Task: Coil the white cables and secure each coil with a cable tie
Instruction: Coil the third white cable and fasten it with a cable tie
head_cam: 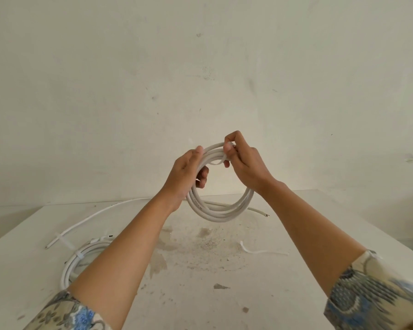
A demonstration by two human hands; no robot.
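A white cable coil (218,210) hangs upright in the air above the table (200,294). My left hand (186,175) grips its left side, fingers curled through the loop. My right hand (242,163) pinches the top of the coil, where a thin white cable tie (216,161) wraps around the strands. A second coil (81,260), bound with a cable tie, lies on the table at the left, partly hidden by my left forearm. A loose white cable (86,220) runs across the back left of the table.
A spare cable tie (260,251) lies on the table at the right. A cable end (260,211) with dark tips lies behind the held coil. The tabletop is stained in the middle. A plain wall stands right behind the table.
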